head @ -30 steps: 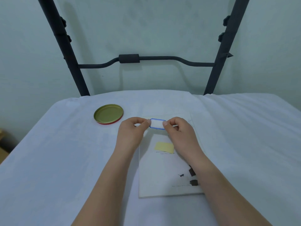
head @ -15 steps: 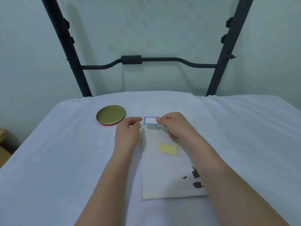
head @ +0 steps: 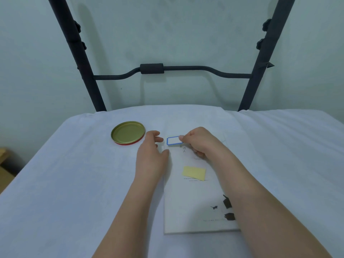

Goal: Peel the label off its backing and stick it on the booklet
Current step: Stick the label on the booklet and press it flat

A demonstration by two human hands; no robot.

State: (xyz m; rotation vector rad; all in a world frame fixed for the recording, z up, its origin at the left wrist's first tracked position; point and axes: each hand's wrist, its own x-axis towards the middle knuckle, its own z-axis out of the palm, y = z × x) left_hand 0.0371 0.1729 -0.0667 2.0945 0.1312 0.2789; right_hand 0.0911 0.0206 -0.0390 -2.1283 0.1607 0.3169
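A white booklet [head: 191,200] lies on the white sheet, with small black figures near its lower right. On its middle rests a yellow backing paper [head: 194,172]. The white label with a blue border [head: 173,140] sits at the booklet's top left corner. My right hand [head: 200,142] pinches the label's right end with thumb and forefinger. My left hand [head: 151,155] hovers just left of the label, fingers apart, holding nothing. Whether the label is stuck flat I cannot tell.
A round gold tin lid with a red rim [head: 128,132] lies on the sheet left of my hands. A black metal frame [head: 151,68] stands against the pale wall behind the bed [head: 74,183].
Both hands carried the label up and left to the booklet's top corner. My left hand let go of it and drew its fingers away; my right hand still pinches it.
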